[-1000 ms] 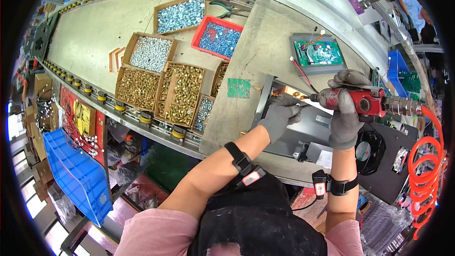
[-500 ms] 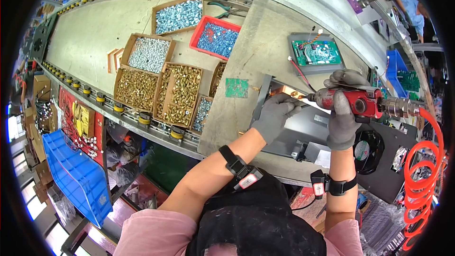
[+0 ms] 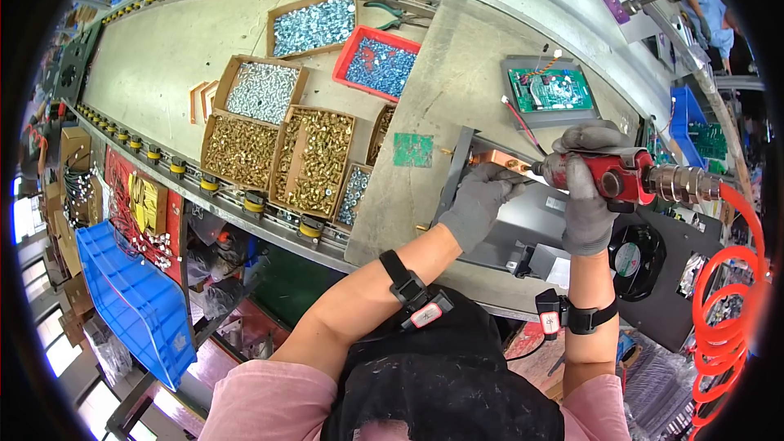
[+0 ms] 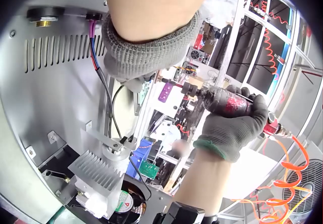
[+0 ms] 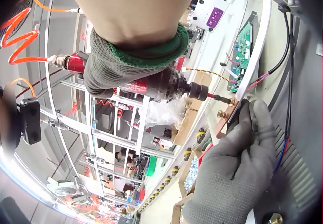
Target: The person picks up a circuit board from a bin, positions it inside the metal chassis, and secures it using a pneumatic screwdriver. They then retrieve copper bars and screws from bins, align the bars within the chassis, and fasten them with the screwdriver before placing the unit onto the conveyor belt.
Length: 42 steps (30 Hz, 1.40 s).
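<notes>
My gloved right hand [image 3: 590,204] grips a red air screwdriver [image 3: 621,177] lying level. In the right wrist view its bit [image 5: 219,98] meets a copper-coloured bolt at the copper bar [image 3: 498,158], and a second bolt [image 5: 221,114] sits just beside it. The bar is on the wall of a grey metal chassis [image 3: 523,216]. My gloved left hand [image 3: 478,208] reaches inside, thumb and fingers pinched together close behind the bolts. A black cable [image 4: 115,114] runs up to these fingertips in the left wrist view. The cable's end is hidden by the glove.
Boxes of brass screws [image 3: 314,159] and silver screws [image 3: 260,91] stand left, with a red tray [image 3: 376,65] of blue-silver parts. A green circuit board [image 3: 549,90] lies in a grey holder behind the chassis. An orange coiled hose [image 3: 714,302] hangs right; a fan [image 3: 635,261] is in the chassis.
My left fingers have moved up and closer to the copper bar and the bit. The screwdriver has shifted slightly left, its tip staying by the bar.
</notes>
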### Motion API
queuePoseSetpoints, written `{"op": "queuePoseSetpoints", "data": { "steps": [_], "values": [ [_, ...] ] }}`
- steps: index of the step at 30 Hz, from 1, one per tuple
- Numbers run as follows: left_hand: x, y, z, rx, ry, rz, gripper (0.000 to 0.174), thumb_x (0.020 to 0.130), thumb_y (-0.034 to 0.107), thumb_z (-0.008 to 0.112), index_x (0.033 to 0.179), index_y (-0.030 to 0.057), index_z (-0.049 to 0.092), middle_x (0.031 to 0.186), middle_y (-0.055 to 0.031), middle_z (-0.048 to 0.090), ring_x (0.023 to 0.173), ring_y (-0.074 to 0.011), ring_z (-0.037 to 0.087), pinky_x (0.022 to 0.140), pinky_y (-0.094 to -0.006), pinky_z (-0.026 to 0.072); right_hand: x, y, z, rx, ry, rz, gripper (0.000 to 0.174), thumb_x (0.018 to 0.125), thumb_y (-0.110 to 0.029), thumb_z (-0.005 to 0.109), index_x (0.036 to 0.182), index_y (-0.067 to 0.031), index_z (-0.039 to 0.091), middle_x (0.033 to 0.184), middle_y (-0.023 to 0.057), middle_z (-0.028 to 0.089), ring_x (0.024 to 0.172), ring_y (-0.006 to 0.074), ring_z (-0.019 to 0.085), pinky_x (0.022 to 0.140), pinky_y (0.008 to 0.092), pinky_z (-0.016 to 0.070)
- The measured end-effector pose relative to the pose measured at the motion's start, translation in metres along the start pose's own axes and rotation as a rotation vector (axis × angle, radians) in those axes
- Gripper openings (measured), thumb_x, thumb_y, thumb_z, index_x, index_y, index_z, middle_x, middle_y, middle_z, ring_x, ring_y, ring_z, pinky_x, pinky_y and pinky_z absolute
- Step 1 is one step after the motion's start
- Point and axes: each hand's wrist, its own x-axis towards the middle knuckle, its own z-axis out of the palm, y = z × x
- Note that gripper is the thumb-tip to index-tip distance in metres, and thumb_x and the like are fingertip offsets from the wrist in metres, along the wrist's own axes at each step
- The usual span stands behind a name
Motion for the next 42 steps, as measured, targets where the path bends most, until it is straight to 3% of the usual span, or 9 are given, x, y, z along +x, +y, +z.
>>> {"op": "queuePoseSetpoints", "data": {
  "steps": [7,10,11,12,15,17,24,25,42],
  "values": [
    [-0.039,0.042,-0.002,0.319,-0.039,-0.293,0.041,0.089,0.008,0.054,0.127,-0.0027,0.045,0.109,-0.0131,0.059,0.096,-0.0196,0.059,0.083,-0.0310,0.0523,-0.003,0.000,-0.010,0.013,-0.063,-0.095,0.024,0.079,0.003,0.056,0.102,0.0010,0.048,0.090,0.0135,0.056,0.065,0.0153,0.057,0.054,0.0278,0.0484],
    [-0.078,0.078,-0.017,1.012,0.273,-0.018,0.026,0.088,0.014,0.058,0.113,0.0062,0.060,0.096,-0.0075,0.064,0.086,-0.0150,0.061,0.074,-0.0275,0.0499,-0.004,-0.002,-0.009,-0.053,-0.017,-0.131,0.019,0.076,0.000,0.059,0.093,0.0022,0.052,0.090,0.0134,0.056,0.071,0.0165,0.058,0.061,0.0289,0.0504],
    [-0.081,0.084,-0.056,1.395,0.352,0.473,0.027,0.085,0.013,0.059,0.111,0.0076,0.061,0.096,-0.0097,0.064,0.085,-0.0185,0.062,0.073,-0.0286,0.0491,-0.004,0.001,-0.010,-0.050,-0.014,-0.130,0.019,0.076,0.000,0.059,0.093,0.0022,0.052,0.090,0.0134,0.056,0.071,0.0165,0.058,0.061,0.0289,0.0504],
    [-0.088,0.103,-0.069,1.479,0.540,0.570,0.024,0.082,0.017,0.059,0.105,0.0117,0.063,0.101,-0.0146,0.064,0.095,-0.0298,0.061,0.080,-0.0338,0.0488,-0.003,0.005,-0.014,-0.102,-0.005,-0.173,0.019,0.075,-0.002,0.060,0.093,0.0018,0.053,0.090,0.0132,0.057,0.073,0.0171,0.058,0.065,0.0300,0.0506],
    [-0.098,0.140,-0.120,2.016,0.672,0.410,0.024,0.078,0.020,0.063,0.101,0.0176,0.065,0.116,-0.0123,0.058,0.112,-0.0303,0.052,0.093,-0.0396,0.0410,-0.004,0.005,-0.016,-0.124,0.017,-0.182,0.021,0.075,-0.005,0.061,0.093,0.0010,0.053,0.090,0.0127,0.057,0.077,0.0182,0.059,0.072,0.0316,0.0504],
    [-0.100,0.140,-0.138,2.488,0.494,0.427,0.022,0.075,0.020,0.063,0.097,0.0225,0.067,0.131,-0.0107,0.047,0.125,-0.0314,0.038,0.103,-0.0466,0.0281,-0.004,0.003,-0.014,-0.097,0.027,-0.148,0.021,0.074,-0.006,0.062,0.093,0.0006,0.053,0.089,0.0125,0.057,0.079,0.0187,0.059,0.075,0.0322,0.0501],
    [-0.078,0.125,-0.172,2.482,0.474,0.494,0.013,0.078,0.022,0.058,0.083,0.0227,0.070,0.135,-0.0115,0.043,0.127,-0.0287,0.034,0.103,-0.0479,0.0217,-0.004,0.002,-0.011,-0.120,-0.003,-0.178,0.024,0.076,-0.008,0.064,0.097,-0.0010,0.053,0.094,0.0129,0.058,0.081,0.0182,0.059,0.074,0.0325,0.0505],
    [-0.074,0.124,-0.182,2.526,0.463,0.586,0.018,0.065,0.022,0.070,0.083,0.0214,0.069,0.134,-0.0141,0.043,0.127,-0.0318,0.035,0.104,-0.0465,0.0234,-0.005,0.001,-0.008,-0.086,0.015,-0.166,0.028,0.076,-0.010,0.065,0.100,-0.0009,0.053,0.096,0.0129,0.058,0.082,0.0185,0.059,0.075,0.0327,0.0505],
    [-0.078,0.125,-0.175,2.487,0.454,0.605,0.012,0.072,0.020,0.063,0.082,0.0230,0.070,0.140,-0.0126,0.037,0.130,-0.0330,0.028,0.106,-0.0489,0.0161,-0.007,-0.002,0.004,0.078,0.043,-0.176,0.038,0.074,-0.014,0.071,0.105,0.0000,0.054,0.101,0.0157,0.059,0.085,0.0220,0.060,0.078,0.0352,0.0511]
  ]
}}
